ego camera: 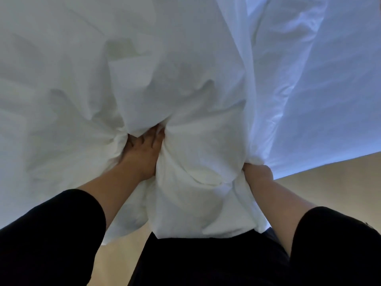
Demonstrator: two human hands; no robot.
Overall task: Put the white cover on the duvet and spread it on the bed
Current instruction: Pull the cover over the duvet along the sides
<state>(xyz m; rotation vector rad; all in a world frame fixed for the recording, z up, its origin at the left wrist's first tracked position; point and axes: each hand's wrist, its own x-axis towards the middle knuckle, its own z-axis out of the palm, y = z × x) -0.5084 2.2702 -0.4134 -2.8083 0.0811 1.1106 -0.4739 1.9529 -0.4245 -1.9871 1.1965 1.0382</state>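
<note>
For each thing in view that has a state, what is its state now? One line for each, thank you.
White cover: crumpled, bunched, held up at the front by both hands, not spread flat.
Left hand: fingers pushed into the folds of the cover, gripping it.
Right hand: closed round a bunched edge of the cover.
Duvet: cannot tell apart from the cover.

No text, label, brand or number can be read here — only plain surfaces

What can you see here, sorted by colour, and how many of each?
White: 1, the bedding
Black: 2, the sleeves, left sleeve and right sleeve
Bare: 2, the left hand and right hand, both gripping the bedding
Total: 5
</note>
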